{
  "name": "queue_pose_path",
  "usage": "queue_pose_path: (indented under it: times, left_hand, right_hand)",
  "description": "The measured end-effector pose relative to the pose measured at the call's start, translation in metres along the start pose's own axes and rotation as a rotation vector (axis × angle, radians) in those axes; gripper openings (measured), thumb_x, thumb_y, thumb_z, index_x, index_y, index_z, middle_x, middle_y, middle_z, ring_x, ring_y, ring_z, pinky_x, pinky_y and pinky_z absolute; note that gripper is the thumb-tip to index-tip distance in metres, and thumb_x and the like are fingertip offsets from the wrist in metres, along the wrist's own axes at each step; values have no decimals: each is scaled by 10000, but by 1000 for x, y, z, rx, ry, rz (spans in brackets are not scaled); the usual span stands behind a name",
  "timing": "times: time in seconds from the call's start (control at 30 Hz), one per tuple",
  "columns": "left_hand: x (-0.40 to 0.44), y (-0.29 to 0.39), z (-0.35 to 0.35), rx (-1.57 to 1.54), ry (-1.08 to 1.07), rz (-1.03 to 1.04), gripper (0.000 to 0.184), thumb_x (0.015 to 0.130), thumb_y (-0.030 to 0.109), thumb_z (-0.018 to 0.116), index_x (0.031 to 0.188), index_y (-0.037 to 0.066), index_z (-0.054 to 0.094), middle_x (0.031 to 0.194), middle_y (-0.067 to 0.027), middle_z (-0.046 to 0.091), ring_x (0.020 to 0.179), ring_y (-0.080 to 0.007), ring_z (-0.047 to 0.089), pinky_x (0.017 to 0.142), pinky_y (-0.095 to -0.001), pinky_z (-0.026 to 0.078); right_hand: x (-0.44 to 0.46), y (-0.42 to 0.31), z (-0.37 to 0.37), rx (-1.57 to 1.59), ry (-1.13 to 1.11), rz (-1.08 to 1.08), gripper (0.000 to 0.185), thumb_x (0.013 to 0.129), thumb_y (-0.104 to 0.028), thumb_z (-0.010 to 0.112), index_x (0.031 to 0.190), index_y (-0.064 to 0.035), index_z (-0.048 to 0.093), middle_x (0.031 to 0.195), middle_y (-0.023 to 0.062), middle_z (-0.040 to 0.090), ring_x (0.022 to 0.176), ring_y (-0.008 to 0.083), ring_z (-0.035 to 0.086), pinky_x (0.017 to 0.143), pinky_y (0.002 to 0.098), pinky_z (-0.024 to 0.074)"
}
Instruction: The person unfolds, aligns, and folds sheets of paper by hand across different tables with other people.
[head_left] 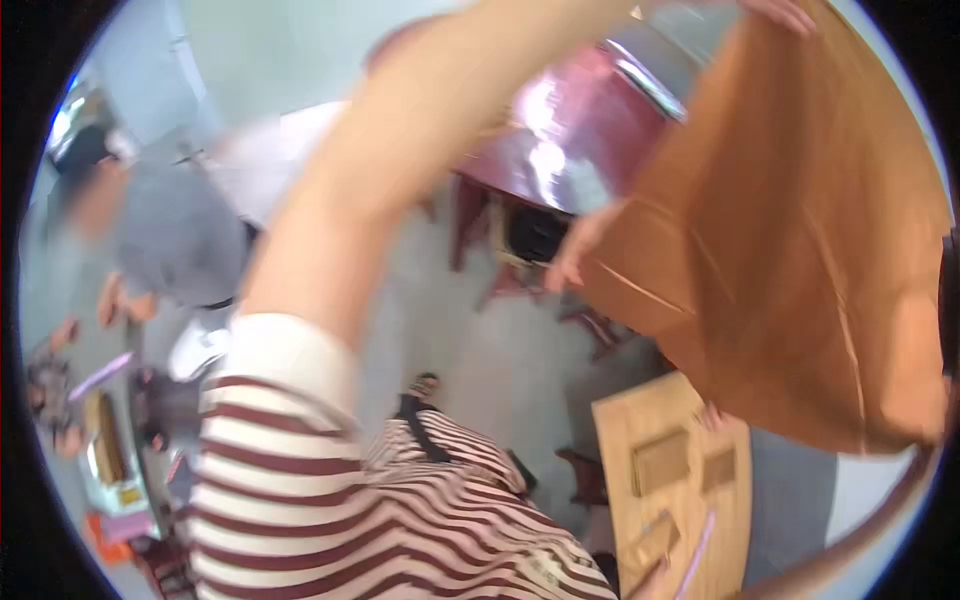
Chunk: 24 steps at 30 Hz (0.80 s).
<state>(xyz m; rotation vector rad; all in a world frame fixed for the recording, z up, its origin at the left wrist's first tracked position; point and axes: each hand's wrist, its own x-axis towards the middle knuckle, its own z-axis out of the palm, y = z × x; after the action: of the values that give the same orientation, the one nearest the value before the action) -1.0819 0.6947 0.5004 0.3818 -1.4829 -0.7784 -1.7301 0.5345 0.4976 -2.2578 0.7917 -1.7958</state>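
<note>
A large creased brown sheet [760,230], which looks like kraft paper, is held up and fills the right side of the head view. My left arm reaches up across the view, and my left hand [782,12] grips the sheet's upper edge, partly cut off by the frame. At the lower right corner of the sheet, my right hand [925,415] is closed on the edge, blurred and near the dark rim of the view. Fingers of another person's hand [580,252] touch the sheet's left edge. More fingertips [712,418] show under its bottom edge.
Below the sheet stands a wooden table [622,425] with brown flat pieces [662,462] and a purple strip [697,555]. A glossy red table [600,120] stands beyond. People sit or stand at the left, one in a grey shirt [180,235], by another cluttered table.
</note>
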Motion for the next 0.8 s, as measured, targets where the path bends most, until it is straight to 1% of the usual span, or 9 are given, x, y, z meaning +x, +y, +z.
queue_pose_path:
  times: [0.07, 0.17, 0.27, 0.43, 0.47, 0.57, 0.6, 0.67, 0.8]
  left_hand:
    - [3, -2, -5, 65, -24, -52, 157, 913, 99, 509, 1003, -29, 502, 1008, -192, 557, 933, -334, 612, 824, -386, 537]
    - [-18, -9, 34, -166, 257, 133, 167, 820, -124, 442, 923, -253, 470, 815, -383, 544, 818, -544, 587, 710, -608, 534]
    - [-24, -16, 31, -155, 146, 164, 283, 786, -132, 497, 969, -264, 327, 885, -395, 480, 704, -544, 596, 611, -580, 561]
    - [-84, 7, 78, 85, 253, 98, 135, 867, 65, 580, 928, -38, 517, 825, -141, 595, 741, -258, 665, 629, -339, 566]
    - [-73, -1, 67, 17, 250, 307, 102, 768, -147, 487, 858, -192, 471, 710, -300, 569, 625, -439, 632, 533, -524, 574]
    - [-107, 10, 80, 98, 259, 109, 192, 858, 91, 607, 969, -26, 505, 817, -118, 565, 730, -272, 666, 621, -363, 551]
    - [-110, 10, 76, 109, 268, 102, 192, 858, 91, 607, 969, -26, 505, 817, -118, 565, 730, -272, 666, 621, -363, 551]
    - [-115, 12, 71, -124, 206, 199, 157, 794, -85, 528, 891, -174, 442, 747, -301, 559, 612, -455, 628, 510, -482, 577]
    - [-156, 22, 63, 55, 304, 167, 45, 805, -108, 478, 839, -138, 480, 746, -271, 602, 602, -392, 647, 489, -458, 574]
  right_hand:
    - [-26, 31, 96, 197, -54, 52, 464, 897, -314, 568, 1194, 40, 539, 1123, 165, 573, 1012, 243, 530, 867, 374, 427]
    - [-39, 32, 220, 437, -171, 80, 440, 896, -299, 565, 1180, 36, 544, 1115, 162, 577, 998, 234, 531, 854, 363, 429]
    - [-55, 22, 257, 519, -251, 104, 416, 895, -284, 562, 1165, 32, 548, 1106, 160, 581, 983, 226, 533, 841, 352, 430]
    - [-91, 10, 317, 665, -364, 160, 376, 894, -259, 558, 1141, 24, 555, 1092, 156, 587, 958, 213, 536, 819, 335, 432]
    - [-96, 7, 323, 682, -384, 164, 368, 894, -254, 557, 1136, 23, 557, 1090, 155, 589, 953, 210, 537, 814, 331, 433]
    - [-113, 3, 328, 700, -445, 192, 345, 893, -239, 554, 1122, 19, 561, 1081, 152, 593, 938, 202, 538, 801, 321, 434]
    - [-121, 2, 333, 711, -471, 204, 337, 893, -234, 553, 1117, 17, 563, 1079, 152, 594, 933, 199, 539, 797, 317, 434]
    - [-133, 0, 336, 723, -527, 222, 321, 893, -224, 551, 1107, 14, 566, 1073, 150, 597, 923, 194, 540, 788, 310, 435]
    - [-159, -1, 343, 733, -620, 266, 290, 892, -204, 547, 1088, 8, 572, 1062, 147, 602, 904, 183, 542, 770, 296, 437]
